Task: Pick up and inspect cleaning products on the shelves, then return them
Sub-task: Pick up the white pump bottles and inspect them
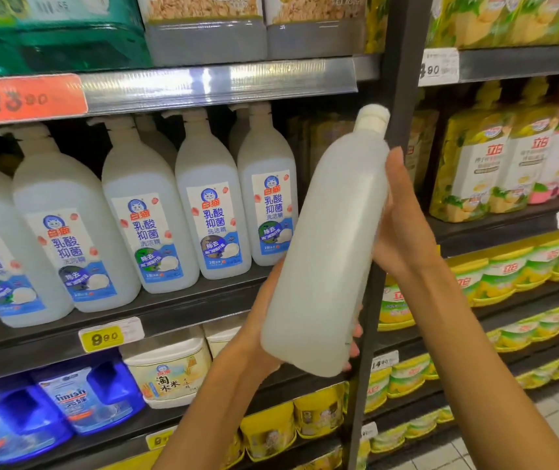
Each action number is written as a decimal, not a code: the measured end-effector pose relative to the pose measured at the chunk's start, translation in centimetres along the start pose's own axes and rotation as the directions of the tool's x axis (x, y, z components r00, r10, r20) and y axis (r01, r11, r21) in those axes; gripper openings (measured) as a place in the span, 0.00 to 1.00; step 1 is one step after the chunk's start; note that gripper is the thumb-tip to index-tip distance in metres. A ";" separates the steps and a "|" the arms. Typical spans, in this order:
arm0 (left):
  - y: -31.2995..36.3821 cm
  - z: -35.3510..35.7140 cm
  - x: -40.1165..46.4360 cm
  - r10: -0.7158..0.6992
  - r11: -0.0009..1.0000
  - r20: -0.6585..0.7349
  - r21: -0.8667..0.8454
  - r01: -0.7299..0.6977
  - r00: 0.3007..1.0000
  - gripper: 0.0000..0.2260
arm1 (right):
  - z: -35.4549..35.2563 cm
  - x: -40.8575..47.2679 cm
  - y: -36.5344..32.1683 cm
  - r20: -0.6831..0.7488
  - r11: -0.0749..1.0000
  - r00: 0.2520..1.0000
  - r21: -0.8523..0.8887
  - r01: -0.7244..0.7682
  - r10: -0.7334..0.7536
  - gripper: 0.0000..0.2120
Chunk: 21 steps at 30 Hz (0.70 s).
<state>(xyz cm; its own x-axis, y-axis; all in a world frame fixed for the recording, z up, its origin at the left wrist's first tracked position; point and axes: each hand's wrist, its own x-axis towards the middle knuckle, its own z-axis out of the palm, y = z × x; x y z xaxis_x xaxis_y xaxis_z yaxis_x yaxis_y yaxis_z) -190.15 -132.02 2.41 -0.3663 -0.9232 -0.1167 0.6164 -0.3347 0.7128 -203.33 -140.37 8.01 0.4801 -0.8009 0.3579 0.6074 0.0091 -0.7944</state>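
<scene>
You hold one translucent white bottle [325, 245] in both hands, out in front of the dark shelf upright [403, 96] that divides the two bays. Long axis runs steeply up and down, tilted so the white cap [372, 117] leans up and to the right and the flat base sits low and left of it. Plain unlabelled side faces you; any label is turned away, out of view. Your left hand [264, 320] cups the lower body from behind and beneath: palm against the left edge, fingers wrapped round the back, fingertips [356, 332] just showing at the right edge near the base. Your right hand [398, 225] grips the upper body from the right, thumb lying up along the near edge toward the shoulder of the bottle, the other fingers hidden behind it. Bottle is clear of the shelf, touching nothing but your hands. To the left, the middle shelf [183, 301] carries a row of matching labelled bottles [210, 205], upright, pump tops up, blue-and-white labels forward. Yellow price tag [101, 339] reading 8.90 sits on that shelf's edge; an orange tag [32, 97] marks the shelf above. Right bay holds yellow-green pouches [475, 174], upright, well apart from the bottle.
</scene>
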 end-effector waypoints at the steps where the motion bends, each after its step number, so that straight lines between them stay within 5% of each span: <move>1: -0.2 -0.4 -0.2 -0.077 0.996 -0.008 0.053 0.078 0.997 0.27 | -0.1 0.0 0.4 0.010 0.997 0.999 0.068 -0.034 0.034 0.31; 2: -0.7 -0.9 -0.1 -0.114 0.990 -0.008 0.083 0.115 0.993 0.26 | -0.2 0.0 0.7 0.014 0.991 0.998 0.122 -0.061 0.059 0.29; 4: -1.4 -1.8 -0.4 0.029 0.983 -0.174 0.185 0.004 0.984 0.16 | -0.4 0.1 0.9 -0.015 0.985 0.996 0.156 -0.080 0.084 0.26; 7: -1.1 -1.9 -1.0 0.237 0.960 -0.273 0.210 -0.183 0.932 0.14 | -0.4 0.0 0.2 -0.077 0.999 0.997 -0.017 -0.029 0.027 0.24; 12: -1.2 -2.4 -2.0 0.299 0.938 -0.135 0.222 -0.265 0.945 0.15 | -0.2 0.3 0.3 -0.094 0.978 0.996 -0.208 -0.025 0.005 0.16; 21: -1.5 -0.5 -4.8 0.240 0.969 0.008 0.052 -0.240 0.971 0.21 | 0.0 0.7 2.0 -0.008 0.962 0.972 0.144 -0.231 0.234 0.13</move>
<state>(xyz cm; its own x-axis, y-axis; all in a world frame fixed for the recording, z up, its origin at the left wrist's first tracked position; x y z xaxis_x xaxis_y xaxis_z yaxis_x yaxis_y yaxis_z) -189.00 -127.17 1.55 -0.2133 -0.9749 0.0634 0.6489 -0.0928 0.7552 -201.79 -140.93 6.71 0.6042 -0.7810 0.1580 0.5649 0.2800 -0.7762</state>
